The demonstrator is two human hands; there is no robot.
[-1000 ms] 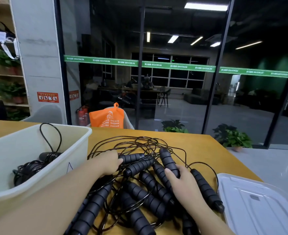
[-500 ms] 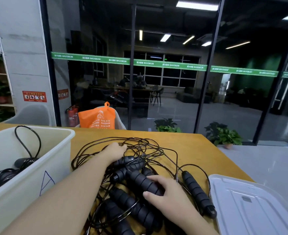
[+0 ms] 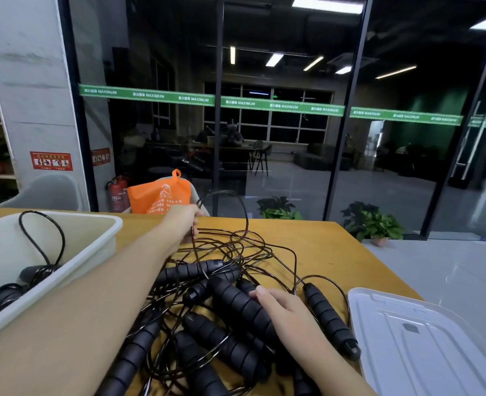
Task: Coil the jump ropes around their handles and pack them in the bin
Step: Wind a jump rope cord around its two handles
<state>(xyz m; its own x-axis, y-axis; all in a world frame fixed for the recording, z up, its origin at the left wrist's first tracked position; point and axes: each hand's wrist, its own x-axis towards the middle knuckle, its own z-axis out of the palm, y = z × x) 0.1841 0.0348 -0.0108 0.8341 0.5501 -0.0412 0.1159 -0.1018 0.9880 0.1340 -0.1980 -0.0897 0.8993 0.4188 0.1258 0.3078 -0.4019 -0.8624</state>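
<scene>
A tangle of black jump ropes [image 3: 236,252] with several ribbed foam handles lies on the wooden table [image 3: 336,252]. My left hand [image 3: 183,221] is raised at the far side of the pile and grips a black cord, which loops up and over to the right. My right hand [image 3: 283,310] grips a thick ribbed handle [image 3: 236,304] in the middle of the pile. Another handle [image 3: 329,318] lies just right of that hand. The white bin [image 3: 93,247] at the left holds coiled ropes [image 3: 21,281].
A clear plastic lid [image 3: 424,344] lies at the right front of the table. An orange bag [image 3: 161,195] sits on a chair behind the table's far edge. Glass walls and potted plants [image 3: 370,221] stand beyond.
My left hand left the handles, moved away from me and lifted a cord up. My right hand stayed on the thick handle.
</scene>
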